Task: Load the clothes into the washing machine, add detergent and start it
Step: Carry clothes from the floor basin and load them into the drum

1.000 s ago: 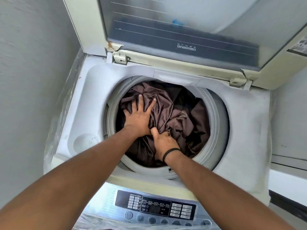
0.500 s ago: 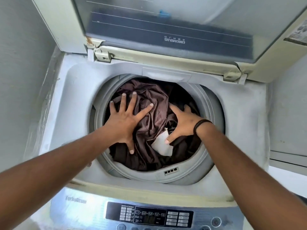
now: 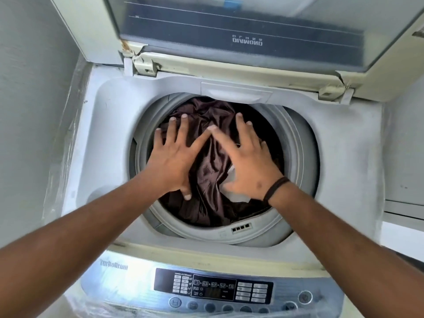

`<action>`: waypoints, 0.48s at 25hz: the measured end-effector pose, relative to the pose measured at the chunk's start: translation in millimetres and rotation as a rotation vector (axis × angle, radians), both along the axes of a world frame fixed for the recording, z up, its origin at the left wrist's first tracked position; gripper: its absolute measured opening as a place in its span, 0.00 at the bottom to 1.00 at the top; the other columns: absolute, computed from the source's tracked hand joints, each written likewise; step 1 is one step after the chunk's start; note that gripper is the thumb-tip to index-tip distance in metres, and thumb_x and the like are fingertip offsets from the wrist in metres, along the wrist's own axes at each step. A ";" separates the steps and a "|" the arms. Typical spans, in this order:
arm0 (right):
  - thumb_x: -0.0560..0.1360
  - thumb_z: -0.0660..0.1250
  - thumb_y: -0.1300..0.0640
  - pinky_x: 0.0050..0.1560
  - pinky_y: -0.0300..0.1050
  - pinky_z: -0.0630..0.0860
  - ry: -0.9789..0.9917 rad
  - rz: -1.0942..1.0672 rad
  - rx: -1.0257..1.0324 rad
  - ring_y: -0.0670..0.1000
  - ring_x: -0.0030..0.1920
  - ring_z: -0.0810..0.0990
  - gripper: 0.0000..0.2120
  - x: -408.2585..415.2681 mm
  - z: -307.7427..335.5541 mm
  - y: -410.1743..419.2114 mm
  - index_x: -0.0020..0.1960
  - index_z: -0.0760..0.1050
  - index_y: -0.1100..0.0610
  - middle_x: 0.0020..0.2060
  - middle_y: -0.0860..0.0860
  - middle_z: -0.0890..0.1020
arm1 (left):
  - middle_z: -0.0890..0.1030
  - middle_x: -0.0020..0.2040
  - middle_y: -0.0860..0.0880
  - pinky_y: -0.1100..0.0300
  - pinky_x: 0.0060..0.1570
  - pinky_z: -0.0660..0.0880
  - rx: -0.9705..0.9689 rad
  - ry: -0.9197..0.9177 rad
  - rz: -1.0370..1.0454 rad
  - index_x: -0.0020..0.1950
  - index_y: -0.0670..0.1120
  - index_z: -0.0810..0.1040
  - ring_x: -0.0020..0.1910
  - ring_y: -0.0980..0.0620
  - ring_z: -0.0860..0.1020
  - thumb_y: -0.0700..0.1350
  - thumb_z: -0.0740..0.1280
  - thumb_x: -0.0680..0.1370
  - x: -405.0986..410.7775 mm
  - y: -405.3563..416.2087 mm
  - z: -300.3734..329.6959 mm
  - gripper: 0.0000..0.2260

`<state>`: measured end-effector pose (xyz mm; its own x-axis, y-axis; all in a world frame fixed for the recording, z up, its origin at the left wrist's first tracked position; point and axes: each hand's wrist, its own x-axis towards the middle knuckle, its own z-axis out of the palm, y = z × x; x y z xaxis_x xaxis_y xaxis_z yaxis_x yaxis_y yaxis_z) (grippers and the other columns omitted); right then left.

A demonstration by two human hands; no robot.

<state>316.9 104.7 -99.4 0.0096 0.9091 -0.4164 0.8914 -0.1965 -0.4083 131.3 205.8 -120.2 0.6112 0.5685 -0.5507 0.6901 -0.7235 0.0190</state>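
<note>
One top-loading washing machine (image 3: 110, 125) fills the frame, its lid (image 3: 229, 31) raised at the top. Brown clothes (image 3: 211, 171) lie in the centre drum. Two hands, left hand (image 3: 174, 159) and right hand (image 3: 250, 166), fingers spread flat over them; right wrist wears one black band (image 3: 275, 187).

The white top-loading washing machine (image 3: 344, 157) stands with a wall on its left. Its glass-panelled lid (image 3: 241, 26) is raised at the back, above the round drum opening (image 3: 298, 157). Inside the drum lies the crumpled dark brown satin clothes (image 3: 211, 171), with a small white piece of fabric (image 3: 236, 198) at their right front part. The left hand (image 3: 174, 159) is over the left side of the clothes, and the right hand (image 3: 247, 164) is over the right side; the index fingers nearly meet in the middle. A black cord wristband (image 3: 275, 188) sits on the right wrist. In front of the drum is the silver control panel (image 3: 213, 288).
</note>
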 end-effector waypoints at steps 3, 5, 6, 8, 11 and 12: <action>0.65 0.78 0.59 0.62 0.86 0.47 -0.189 0.225 -0.216 0.69 0.75 0.28 0.62 -35.3 -25.2 -20.6 0.77 0.33 0.33 0.75 0.55 0.24 | 0.28 0.77 0.32 0.32 0.77 0.49 -0.070 0.202 -0.043 0.74 0.57 0.19 0.79 0.28 0.36 0.67 0.83 0.53 -22.2 -8.4 -15.5 0.78; 0.68 0.77 0.58 0.62 0.87 0.45 -0.321 0.305 -0.311 0.70 0.74 0.26 0.61 -37.8 -50.8 -17.5 0.76 0.32 0.33 0.74 0.57 0.23 | 0.28 0.77 0.30 0.32 0.77 0.49 -0.071 0.258 -0.073 0.74 0.55 0.18 0.79 0.27 0.38 0.70 0.82 0.53 -20.5 -6.1 -29.9 0.79; 0.68 0.77 0.58 0.61 0.88 0.44 -0.333 0.308 -0.307 0.69 0.75 0.27 0.61 -32.9 -59.1 -11.1 0.76 0.31 0.32 0.74 0.57 0.23 | 0.29 0.77 0.29 0.31 0.76 0.49 -0.060 0.273 -0.088 0.73 0.54 0.18 0.79 0.26 0.40 0.70 0.81 0.53 -16.8 -3.7 -33.9 0.79; 0.67 0.78 0.57 0.62 0.88 0.45 -0.311 0.279 -0.278 0.66 0.76 0.28 0.63 -17.8 -64.3 7.1 0.74 0.31 0.29 0.75 0.55 0.23 | 0.31 0.77 0.28 0.32 0.76 0.50 -0.027 0.267 -0.078 0.73 0.54 0.17 0.79 0.26 0.44 0.71 0.81 0.53 -9.8 0.1 -39.0 0.79; 0.64 0.80 0.54 0.65 0.85 0.48 -0.296 0.247 -0.371 0.62 0.77 0.29 0.64 1.8 -58.5 37.2 0.74 0.32 0.27 0.75 0.53 0.23 | 0.34 0.78 0.28 0.33 0.76 0.53 0.047 0.233 -0.048 0.73 0.54 0.17 0.79 0.28 0.49 0.69 0.80 0.59 -3.3 5.1 -43.8 0.75; 0.63 0.81 0.53 0.67 0.82 0.48 -0.246 0.246 -0.447 0.60 0.78 0.30 0.64 5.0 -50.1 47.5 0.75 0.35 0.27 0.76 0.52 0.26 | 0.35 0.78 0.27 0.33 0.76 0.53 0.052 0.236 -0.044 0.73 0.54 0.17 0.79 0.28 0.50 0.68 0.79 0.62 -2.6 5.4 -44.6 0.72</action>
<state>321.9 152.2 -149.5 -0.0349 0.6323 -0.7739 0.9913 -0.0767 -0.1074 128.7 211.1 -164.8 0.4937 0.5754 -0.6521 0.6389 -0.7487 -0.1770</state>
